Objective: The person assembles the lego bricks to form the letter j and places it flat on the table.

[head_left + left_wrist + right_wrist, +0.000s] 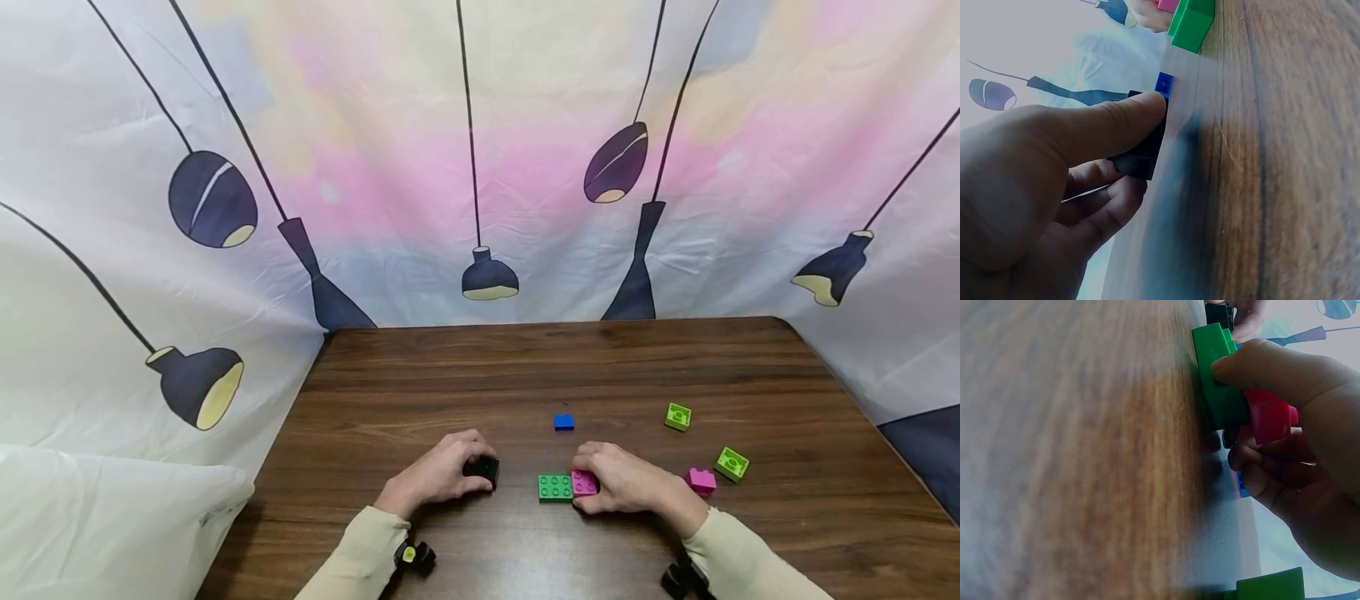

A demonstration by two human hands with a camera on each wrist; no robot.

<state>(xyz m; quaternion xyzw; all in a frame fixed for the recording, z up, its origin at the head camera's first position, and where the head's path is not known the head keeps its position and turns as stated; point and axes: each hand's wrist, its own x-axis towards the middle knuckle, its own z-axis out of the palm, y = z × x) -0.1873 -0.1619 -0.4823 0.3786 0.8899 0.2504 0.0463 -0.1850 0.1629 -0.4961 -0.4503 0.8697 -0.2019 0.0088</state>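
Observation:
Thumb and fingers of my left hand (442, 471) grip a black toy building brick (483, 472) just over the wooden table. In the left wrist view, the thumb lies along one side of the black brick (1147, 147), with fingers behind it. My right hand (622, 477) holds a long green brick (555, 488) and a pink brick (583, 483) at its right end. The right wrist view shows the thumb on the side of the green brick (1216, 381); the pink brick (1269, 419) stands higher than it. Both hands are apart, with the green brick's free end facing the black one.
A small blue brick (563, 422) lies beyond the hands. To the right are a lime brick (678, 417), another lime brick (732, 465) and a loose pink brick (701, 481) close to the right wrist. A printed cloth (405, 208) hangs behind the table (420, 375).

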